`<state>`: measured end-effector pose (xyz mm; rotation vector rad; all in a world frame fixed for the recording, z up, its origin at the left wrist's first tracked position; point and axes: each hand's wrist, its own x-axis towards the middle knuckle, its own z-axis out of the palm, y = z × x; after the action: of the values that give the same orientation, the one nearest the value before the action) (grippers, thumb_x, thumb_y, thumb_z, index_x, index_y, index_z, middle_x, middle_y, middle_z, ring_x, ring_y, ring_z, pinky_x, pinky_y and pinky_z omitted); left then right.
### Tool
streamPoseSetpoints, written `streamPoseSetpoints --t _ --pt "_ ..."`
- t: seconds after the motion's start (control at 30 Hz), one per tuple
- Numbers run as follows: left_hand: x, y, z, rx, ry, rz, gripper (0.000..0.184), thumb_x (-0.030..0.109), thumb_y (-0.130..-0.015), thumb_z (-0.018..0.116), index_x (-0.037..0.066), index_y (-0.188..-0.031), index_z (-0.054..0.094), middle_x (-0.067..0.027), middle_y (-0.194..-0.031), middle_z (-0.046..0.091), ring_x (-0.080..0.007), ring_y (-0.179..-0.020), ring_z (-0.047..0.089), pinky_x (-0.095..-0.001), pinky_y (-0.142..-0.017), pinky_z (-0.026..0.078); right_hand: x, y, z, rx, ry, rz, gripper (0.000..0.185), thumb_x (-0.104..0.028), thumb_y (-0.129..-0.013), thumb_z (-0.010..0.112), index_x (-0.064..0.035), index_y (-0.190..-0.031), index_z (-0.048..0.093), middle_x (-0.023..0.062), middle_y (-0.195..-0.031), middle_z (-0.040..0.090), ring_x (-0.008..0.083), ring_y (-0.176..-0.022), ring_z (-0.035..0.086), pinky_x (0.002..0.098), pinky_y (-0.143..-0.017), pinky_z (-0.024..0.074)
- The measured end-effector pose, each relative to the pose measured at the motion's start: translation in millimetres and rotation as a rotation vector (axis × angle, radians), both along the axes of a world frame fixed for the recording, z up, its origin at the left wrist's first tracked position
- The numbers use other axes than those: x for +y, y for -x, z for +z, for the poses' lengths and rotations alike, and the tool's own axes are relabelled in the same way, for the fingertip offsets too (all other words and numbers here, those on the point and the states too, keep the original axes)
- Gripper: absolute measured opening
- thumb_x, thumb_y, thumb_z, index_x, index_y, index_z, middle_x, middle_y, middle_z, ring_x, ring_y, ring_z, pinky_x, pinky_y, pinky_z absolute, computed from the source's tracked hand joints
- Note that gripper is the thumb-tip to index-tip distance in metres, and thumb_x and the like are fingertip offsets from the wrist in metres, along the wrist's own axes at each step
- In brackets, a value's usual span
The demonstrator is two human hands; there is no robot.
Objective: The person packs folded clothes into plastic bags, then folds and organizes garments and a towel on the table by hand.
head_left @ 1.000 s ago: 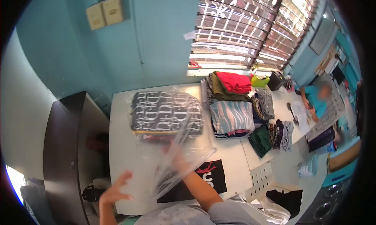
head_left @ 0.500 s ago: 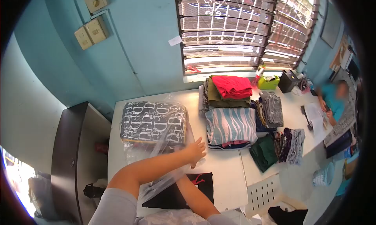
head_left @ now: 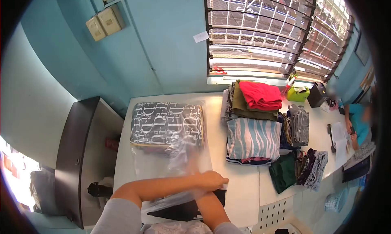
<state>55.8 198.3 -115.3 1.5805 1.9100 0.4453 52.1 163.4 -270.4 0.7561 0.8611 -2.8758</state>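
Observation:
A folded dark bundle [head_left: 166, 122] with white lettering lies on the table inside a clear plastic bag [head_left: 152, 162]. My left forearm crosses over my right one. My left hand [head_left: 212, 180] is closed on the loose plastic at the bag's near right side. Beyond the crossing, my right hand [head_left: 196, 162] is smeared by motion and partly covered by plastic, so its fingers do not show. Below my arms lies a folded black garment [head_left: 179, 211], partly hidden by the plastic and my right arm.
Folded clothes stand to the right: a striped stack [head_left: 254, 140], a red garment [head_left: 260, 94] on top of another, and a dark green one [head_left: 283, 173]. A dark cabinet [head_left: 77, 152] borders the table [head_left: 122, 168] on the left. A person [head_left: 360, 124] sits far right.
My left hand has moved down and right, and its spread fingers have closed. My right hand has come out from beneath the left forearm towards the bundle. The view has shifted left.

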Motion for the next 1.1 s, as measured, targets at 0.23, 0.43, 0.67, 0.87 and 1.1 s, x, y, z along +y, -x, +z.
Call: streamPoseSetpoints --t 0.23,0.43,0.67,0.87,1.1 --pt "-13 -21 35 -0.118 -0.039 0.13 0.023 0.011 -0.076 0.054 0.009 -0.099 0.051 -0.016 -0.076 0.06 -0.0374 -0.076 0.06 -0.0481 -0.064 0.044 21 -48 16 -0.077 -0.036 0.069 0.039 -0.025 -0.091 0.05 -0.0052 -0.124 0.044 0.0126 -0.112 0.052 0.0204 -0.083 0.059 0.0382 -0.078 0.0496" --pt "-32 -58 45 -0.048 -0.438 0.245 0.045 0.028 -0.082 0.056 0.005 -0.12 0.047 -0.0162 -0.117 0.052 -0.0308 -0.114 0.047 -0.0455 -0.099 0.033 23 -79 44 -0.05 -0.055 0.158 0.038 -0.026 -0.092 0.049 -0.0055 -0.123 0.045 0.0125 -0.111 0.052 0.0208 -0.082 0.059 0.0388 -0.077 0.05" --pt "-168 -40 97 0.688 -0.18 0.798 0.065 0.033 -0.081 0.06 0.003 -0.132 0.034 -0.0195 -0.142 0.026 -0.0373 -0.127 0.029 -0.0472 -0.105 0.022 -47 10 89 0.136 0.227 0.266 0.036 -0.026 -0.092 0.049 -0.0058 -0.122 0.046 0.0123 -0.11 0.052 0.0213 -0.08 0.059 0.0394 -0.076 0.0504" --pt "-284 -67 -24 0.205 -0.142 1.613 0.072 0.046 -0.083 0.055 0.0 -0.133 0.032 -0.028 -0.131 0.038 -0.0404 -0.119 0.039 -0.0464 -0.096 0.034 -84 65 36 0.087 0.177 0.396 0.038 -0.031 -0.089 0.053 -0.0038 -0.116 0.05 0.0118 -0.108 0.056 0.0244 -0.093 0.058 0.0404 -0.087 0.0481" --pt "-323 -84 -43 -0.463 0.004 1.433 0.053 0.049 -0.087 0.047 0.001 -0.11 0.049 -0.0244 -0.088 0.061 -0.0419 -0.087 0.058 -0.0452 -0.077 0.045 -111 69 56 0.138 0.221 0.254 0.035 -0.03 -0.092 0.048 -0.0074 -0.119 0.048 0.0086 -0.111 0.054 0.0231 -0.103 0.053 0.038 -0.091 0.0473"
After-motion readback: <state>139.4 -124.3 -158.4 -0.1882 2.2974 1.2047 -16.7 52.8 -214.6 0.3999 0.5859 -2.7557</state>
